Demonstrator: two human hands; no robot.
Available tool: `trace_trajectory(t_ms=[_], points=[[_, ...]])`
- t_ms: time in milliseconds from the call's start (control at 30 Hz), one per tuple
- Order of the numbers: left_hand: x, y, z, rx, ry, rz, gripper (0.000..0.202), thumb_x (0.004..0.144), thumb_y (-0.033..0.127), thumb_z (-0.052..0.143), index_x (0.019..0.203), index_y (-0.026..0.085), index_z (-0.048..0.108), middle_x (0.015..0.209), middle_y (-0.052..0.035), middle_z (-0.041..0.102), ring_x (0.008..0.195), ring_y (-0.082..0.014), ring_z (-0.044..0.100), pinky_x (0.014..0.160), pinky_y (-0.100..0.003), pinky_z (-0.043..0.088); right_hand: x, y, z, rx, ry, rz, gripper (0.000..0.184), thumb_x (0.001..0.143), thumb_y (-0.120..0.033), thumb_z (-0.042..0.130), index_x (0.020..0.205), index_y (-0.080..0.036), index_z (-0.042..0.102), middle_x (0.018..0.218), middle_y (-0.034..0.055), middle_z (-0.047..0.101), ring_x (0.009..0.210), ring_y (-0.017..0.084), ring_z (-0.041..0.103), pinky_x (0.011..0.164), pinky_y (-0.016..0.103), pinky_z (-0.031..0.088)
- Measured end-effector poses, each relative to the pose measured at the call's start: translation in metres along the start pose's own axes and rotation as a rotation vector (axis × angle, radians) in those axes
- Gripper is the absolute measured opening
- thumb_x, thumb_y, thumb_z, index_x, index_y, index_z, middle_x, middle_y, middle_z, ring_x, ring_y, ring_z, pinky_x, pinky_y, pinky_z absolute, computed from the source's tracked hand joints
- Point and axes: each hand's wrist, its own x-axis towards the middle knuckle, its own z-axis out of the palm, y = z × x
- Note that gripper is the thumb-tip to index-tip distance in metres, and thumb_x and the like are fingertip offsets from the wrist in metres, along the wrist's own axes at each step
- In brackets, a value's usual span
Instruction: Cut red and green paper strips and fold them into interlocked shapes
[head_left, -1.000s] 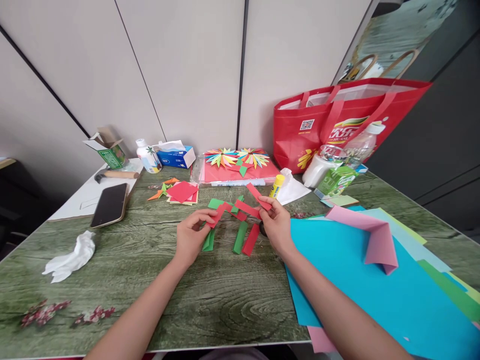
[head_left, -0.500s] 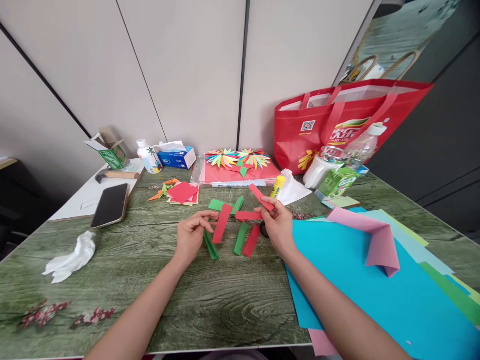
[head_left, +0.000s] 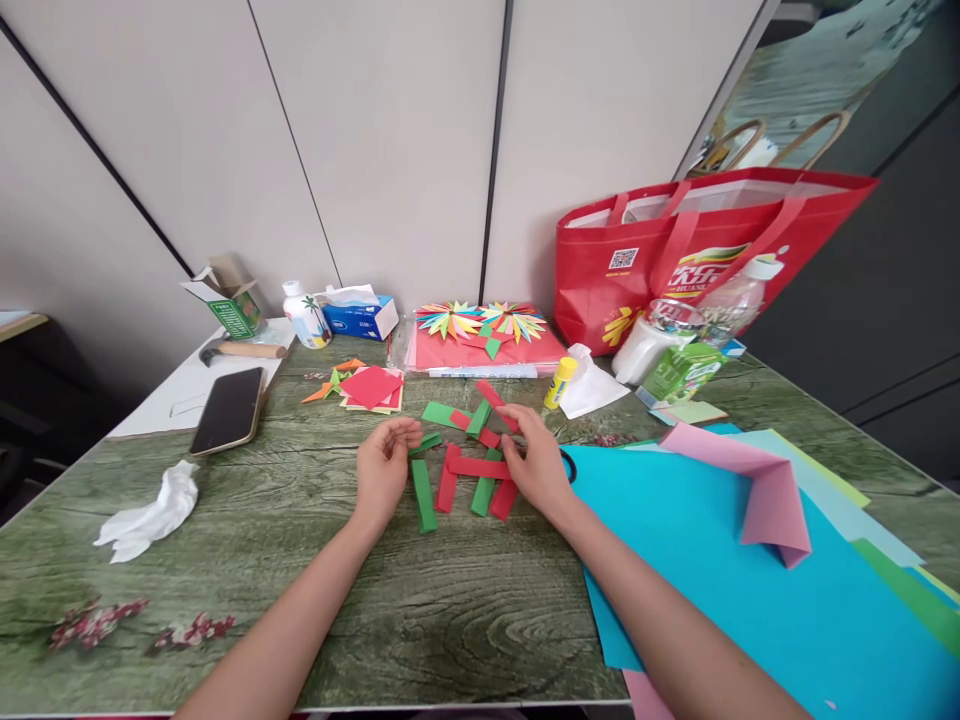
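Red paper strips and green paper strips lie strewn between a right hand, fingers apart at the reds, and a left hand, fingers curled, grip unclear, on a wood-grain counter. A light touch should keep edges crisp.

Red and green paper strips cluster loosely, some overlapping.

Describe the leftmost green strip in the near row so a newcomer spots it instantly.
On the green wood-grain table, find the cluster of red and green paper strips. In its near row, just right of the left hand, lies the green strip. No red strip crosses it, unlike the other green strip in that row.
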Motion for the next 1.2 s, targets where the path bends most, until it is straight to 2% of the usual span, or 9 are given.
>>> trace_trajectory(t_ms=[167, 233, 467, 633, 733, 867, 967, 1067, 1200], points=[[0.004, -0.006, -0.003, 0.016, 0.078, -0.034, 0.022, 0.065, 0.013, 0.049, 0.085, 0.014, 0.058, 0.084, -0.0071, 0.065, 0.076, -0.0184, 0.063, 0.075, -0.037, 0.049, 0.000, -0.003, 0.011, -0.115, -0.242, -0.147, 0.049, 0.078, -0.007, 0.037, 0.125, -0.021, 0.038, 0.126, 0.0106, 0.043, 0.116, 0.024, 0.042, 0.093, 0.042, 0.039], [0.004, -0.006, -0.002, 0.000, 0.065, -0.052, 0.022, 0.065, 0.013, 0.049, 0.085, 0.015, 0.057, 0.085, -0.0071, 0.065, 0.075, -0.0184, 0.063, 0.074, -0.037, 0.050, -0.002, -0.002, 0.015, -0.116, -0.259, -0.154, 0.049, 0.078, -0.008, 0.039, 0.125, -0.022, 0.039, 0.124, 0.0107, 0.044, 0.115, 0.024, 0.043, 0.092, 0.042, 0.040], [0.004, -0.005, 0.000, 0.000, 0.068, -0.045, 0.022, 0.067, 0.013, 0.047, 0.088, 0.014, 0.053, 0.088, -0.0077, 0.062, 0.073, -0.0171, 0.063, 0.070, -0.035, 0.050, -0.002, -0.001, 0.012, 0.167, -0.087, 0.004, 0.039, 0.074, -0.010, 0.047, 0.111, -0.022, 0.051, 0.110, 0.0085, 0.051, 0.074, 0.016, 0.057, 0.069, 0.032, 0.049], [0.007, -0.006, -0.004, 0.119, 0.065, 0.058, 0.020, 0.070, 0.014, 0.044, 0.088, 0.015, 0.053, 0.088, -0.0079, 0.062, 0.075, -0.0177, 0.063, 0.071, -0.034, 0.050, 0.004, 0.000, 0.002, 0.290, 0.046, 0.192, 0.032, 0.075, -0.020, 0.050, 0.107, -0.019, 0.055, 0.099, 0.0071, 0.058, 0.068, 0.016, 0.055, 0.060, 0.029, 0.047], [0.010, -0.006, -0.007, 0.369, -0.010, 0.162, 0.018, 0.072, 0.016, 0.047, 0.087, 0.016, 0.056, 0.085, -0.0070, 0.064, 0.078, -0.0195, 0.062, 0.075, -0.036, 0.048, 0.004, -0.004, -0.004, 0.393, 0.013, 0.290, 0.033, 0.075, -0.024, 0.050, 0.107, -0.019, 0.055, 0.082, 0.0036, 0.061, 0.055, 0.013, 0.052, 0.049, 0.025, 0.043], [0.022, -0.006, -0.006, 0.672, -0.180, 0.292, 0.025, 0.073, 0.015, 0.049, 0.096, 0.019, 0.058, 0.096, -0.0087, 0.065, 0.092, -0.0241, 0.059, 0.084, -0.040, 0.043, 0.002, -0.012, -0.010, 0.453, -0.126, 0.322, 0.035, 0.076, -0.024, 0.048, 0.111, -0.019, 0.051, 0.051, -0.0047, 0.052, 0.041, 0.012, 0.048, 0.039, 0.021, 0.035], [0.041, -0.009, 0.000, 0.669, -0.336, 0.347, 0.034, 0.070, 0.012, 0.052, 0.103, 0.018, 0.057, 0.110, -0.0114, 0.060, 0.107, -0.0267, 0.052, 0.093, -0.042, 0.036, 0.001, -0.012, -0.010, 0.384, -0.155, 0.211, 0.031, 0.076, -0.022, 0.048, 0.106, -0.019, 0.055, 0.067, 0.0006, 0.062, 0.056, 0.015, 0.059, 0.048, 0.024, 0.044], [0.061, -0.011, 0.009, 0.637, -0.475, 0.348, 0.041, 0.062, 0.010, 0.060, 0.101, 0.021, 0.060, 0.113, -0.0095, 0.060, 0.111, -0.0265, 0.050, 0.095, -0.039, 0.035, 0.003, -0.006, -0.010, 0.238, -0.041, 0.123, 0.023, 0.075, -0.023, 0.050, 0.095, -0.018, 0.060, 0.093, 0.0062, 0.064, 0.080, 0.020, 0.061, 0.068, 0.031, 0.048], [0.077, -0.009, 0.015, 0.600, -0.559, 0.309, 0.041, 0.057, 0.009, 0.065, 0.096, 0.021, 0.063, 0.101, -0.0104, 0.065, 0.098, -0.0286, 0.058, 0.089, -0.039, 0.041, 0.005, 0.004, -0.011, 0.162, 0.040, 0.154, 0.020, 0.076, -0.025, 0.050, 0.091, -0.017, 0.061, 0.088, 0.0063, 0.066, 0.079, 0.020, 0.060, 0.072, 0.032, 0.046]])
